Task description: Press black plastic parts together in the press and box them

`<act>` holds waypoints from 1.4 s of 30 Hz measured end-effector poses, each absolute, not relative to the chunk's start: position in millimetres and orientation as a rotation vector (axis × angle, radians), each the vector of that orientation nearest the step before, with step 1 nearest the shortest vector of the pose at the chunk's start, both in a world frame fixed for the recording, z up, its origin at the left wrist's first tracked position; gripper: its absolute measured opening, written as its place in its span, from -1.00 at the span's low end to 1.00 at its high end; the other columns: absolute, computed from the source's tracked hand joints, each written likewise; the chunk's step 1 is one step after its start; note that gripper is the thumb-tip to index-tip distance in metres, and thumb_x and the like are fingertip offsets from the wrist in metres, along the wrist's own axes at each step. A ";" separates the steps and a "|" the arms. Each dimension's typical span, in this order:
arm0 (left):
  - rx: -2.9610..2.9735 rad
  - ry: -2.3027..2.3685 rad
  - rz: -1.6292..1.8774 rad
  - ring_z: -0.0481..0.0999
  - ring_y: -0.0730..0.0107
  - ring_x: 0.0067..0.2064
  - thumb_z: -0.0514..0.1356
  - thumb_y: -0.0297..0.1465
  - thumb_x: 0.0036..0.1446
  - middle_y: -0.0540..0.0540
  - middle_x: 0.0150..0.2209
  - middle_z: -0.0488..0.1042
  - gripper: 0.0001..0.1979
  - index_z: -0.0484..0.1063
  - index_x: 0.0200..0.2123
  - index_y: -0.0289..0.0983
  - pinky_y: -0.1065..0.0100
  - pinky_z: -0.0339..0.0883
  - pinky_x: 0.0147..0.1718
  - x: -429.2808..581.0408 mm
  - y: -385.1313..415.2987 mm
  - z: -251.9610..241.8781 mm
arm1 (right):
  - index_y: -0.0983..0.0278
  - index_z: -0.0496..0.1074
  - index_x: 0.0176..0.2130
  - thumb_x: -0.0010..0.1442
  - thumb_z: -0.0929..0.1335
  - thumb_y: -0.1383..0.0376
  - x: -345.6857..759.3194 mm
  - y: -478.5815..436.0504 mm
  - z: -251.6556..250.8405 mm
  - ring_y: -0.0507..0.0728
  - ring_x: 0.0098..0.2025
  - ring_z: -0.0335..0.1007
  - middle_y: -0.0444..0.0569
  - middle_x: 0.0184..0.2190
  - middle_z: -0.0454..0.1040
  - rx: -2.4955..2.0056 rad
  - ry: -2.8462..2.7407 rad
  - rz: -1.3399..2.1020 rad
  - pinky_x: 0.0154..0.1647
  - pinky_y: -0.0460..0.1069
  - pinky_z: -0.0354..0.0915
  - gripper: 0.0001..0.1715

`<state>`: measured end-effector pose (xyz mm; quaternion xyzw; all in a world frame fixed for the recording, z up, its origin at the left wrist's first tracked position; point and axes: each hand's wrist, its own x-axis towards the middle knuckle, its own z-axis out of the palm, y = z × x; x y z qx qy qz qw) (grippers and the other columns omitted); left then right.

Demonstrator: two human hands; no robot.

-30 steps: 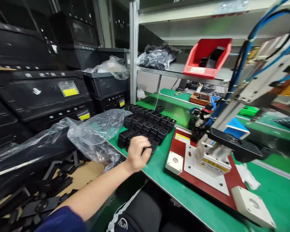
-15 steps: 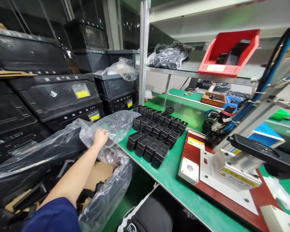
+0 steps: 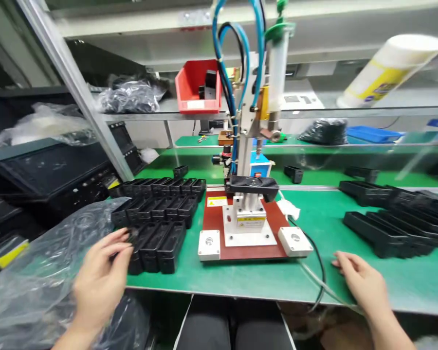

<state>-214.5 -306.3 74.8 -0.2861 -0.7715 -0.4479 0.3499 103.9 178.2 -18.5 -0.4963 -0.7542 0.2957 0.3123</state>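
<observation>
My left hand (image 3: pixel 102 272) is at the left of the bench, thumb and fingers drawn together in a pinch. Its fingertips overlap the left end of the front row of black rectangular housings (image 3: pixel 171 245). Something small and dark shows at the fingertips, too blurred to make out. More open-topped black housings (image 3: pixel 160 208) stand in rows behind. Over the green bench top (image 3: pixel 248 282) at the right, my right hand (image 3: pixel 365 282) has loosely curled fingers and nothing visible in them. A group of long black housings (image 3: pixel 375 233) lies beyond it.
A press-like fixture (image 3: pixel 250 226) on a red base (image 3: pixel 213 221) stands mid-bench, with white button boxes (image 3: pixel 209 244) and blue hoses. Beside it run cables (image 3: pixel 319 272). A shelf above holds a red bin (image 3: pixel 197 87) and white bottle (image 3: pixel 390 70). Clear plastic sheeting (image 3: pixel 69 243) hangs at left.
The view has swung right, from the crates to the bench. My left hand has let go of the plastic sheeting and moved to the black housings. My right hand has come into view.
</observation>
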 end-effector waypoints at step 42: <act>-1.585 -1.863 -0.700 0.52 -0.05 -0.01 0.21 -0.38 0.15 -0.21 0.05 0.48 -0.31 0.08 0.32 -0.08 -0.02 0.43 -0.12 -177.3 -207.9 27.7 | 0.22 0.22 0.20 0.30 0.27 0.29 44.2 68.5 38.5 0.29 0.10 0.28 0.11 0.01 0.45 -0.322 -2.288 0.327 0.01 0.21 0.30 -0.52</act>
